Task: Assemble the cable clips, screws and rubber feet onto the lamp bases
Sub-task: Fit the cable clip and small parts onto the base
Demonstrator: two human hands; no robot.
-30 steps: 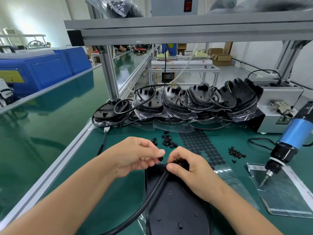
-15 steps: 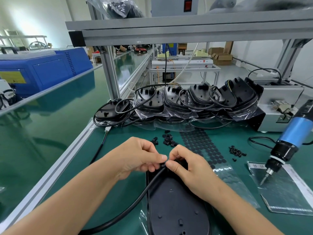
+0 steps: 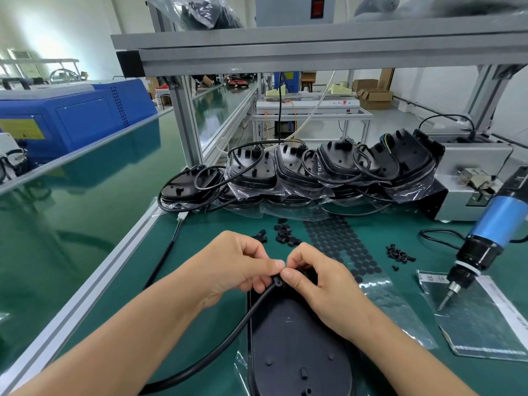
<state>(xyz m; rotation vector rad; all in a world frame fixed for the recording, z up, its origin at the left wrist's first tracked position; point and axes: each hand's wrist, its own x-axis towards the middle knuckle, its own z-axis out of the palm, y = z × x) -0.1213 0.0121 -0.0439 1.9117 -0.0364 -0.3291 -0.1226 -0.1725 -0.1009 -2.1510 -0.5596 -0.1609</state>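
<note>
— Green bench (image 3: 385, 230) first; what's on it?
— Lamp base (image 3: 288, 347) lies flat before me, cable (image 3: 228, 341) trailing left.
— And your grip?
— Left hand (image 3: 234, 261) and right hand (image 3: 320, 284) both pinch the cable clip (image 3: 277, 281) at the base's far end.

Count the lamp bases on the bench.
6: one under the hands; five in the back row, from the left. More may lie hidden beneath that row.
</note>
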